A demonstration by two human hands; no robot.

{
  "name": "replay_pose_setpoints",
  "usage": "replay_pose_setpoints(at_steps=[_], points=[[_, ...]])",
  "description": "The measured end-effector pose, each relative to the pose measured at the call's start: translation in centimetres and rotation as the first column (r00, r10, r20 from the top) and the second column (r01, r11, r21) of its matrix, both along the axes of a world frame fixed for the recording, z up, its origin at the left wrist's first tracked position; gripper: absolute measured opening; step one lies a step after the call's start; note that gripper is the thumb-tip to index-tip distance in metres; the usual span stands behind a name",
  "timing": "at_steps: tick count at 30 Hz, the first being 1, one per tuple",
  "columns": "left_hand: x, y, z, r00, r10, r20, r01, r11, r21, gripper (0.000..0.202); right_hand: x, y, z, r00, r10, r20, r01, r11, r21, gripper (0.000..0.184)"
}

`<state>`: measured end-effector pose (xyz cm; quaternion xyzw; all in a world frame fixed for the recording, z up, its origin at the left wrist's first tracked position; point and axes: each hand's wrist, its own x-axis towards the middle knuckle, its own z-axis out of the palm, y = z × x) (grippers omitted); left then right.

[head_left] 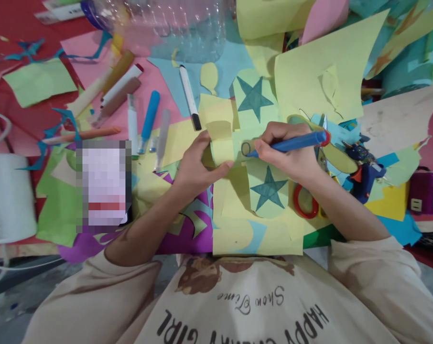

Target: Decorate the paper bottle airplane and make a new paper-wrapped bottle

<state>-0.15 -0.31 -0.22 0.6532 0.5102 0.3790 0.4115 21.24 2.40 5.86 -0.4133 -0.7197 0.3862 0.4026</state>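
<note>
My right hand [286, 152] is closed around a blue marker [291, 143] with a red end, its tip resting on a small dark circle drawn on a light green paper piece [243, 148]. My left hand [198, 165] pinches a curled yellow paper strip [221, 138] and holds it down beside the marker tip. Two blue stars are drawn on green paper, one above the hands [254, 98] and one below them [269, 188].
Coloured paper scraps cover the red table [8, 19]. Markers and pens [150, 119] lie at the upper left, with a clear plastic bottle [173, 24] behind. Red-handled scissors [306, 203] and a blue glue gun [363, 174] lie by my right forearm. A white roll [8, 198] stands at the left.
</note>
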Motion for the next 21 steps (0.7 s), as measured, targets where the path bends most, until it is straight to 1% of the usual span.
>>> replay_pose_setpoints(at_steps=[3, 6, 12, 16, 21], points=[[-0.06, -0.04, -0.08, 1.000, 0.001, -0.001, -0.001, 1.000, -0.009, 0.062, 0.01, -0.01, 0.00, 0.998, -0.053, -0.032, 0.052, 0.998, -0.019, 0.038], [0.02, -0.12, 0.03, 1.000, 0.007, -0.008, -0.007, 1.000, -0.016, 0.061, 0.00, -0.04, -0.09, 0.995, -0.089, -0.049, 0.089, 0.996, 0.000, 0.041], [0.18, -0.15, 0.19, 1.000, 0.005, 0.007, -0.005, 1.000, -0.017, 0.060, -0.13, -0.05, -0.23, 0.996, -0.084, -0.006, 0.084, 0.996, -0.004, 0.049], [0.13, -0.13, -0.01, 1.000, 0.005, 0.017, -0.005, 1.000, -0.013, 0.059, -0.19, -0.07, -0.26, 0.997, -0.074, -0.010, 0.074, 0.997, 0.016, 0.044], [0.07, -0.02, -0.31, 1.000, 0.004, 0.023, -0.004, 1.000, 0.011, 0.060, -0.14, -0.17, -0.38, 0.998, -0.053, -0.026, 0.053, 0.999, 0.008, 0.042]])
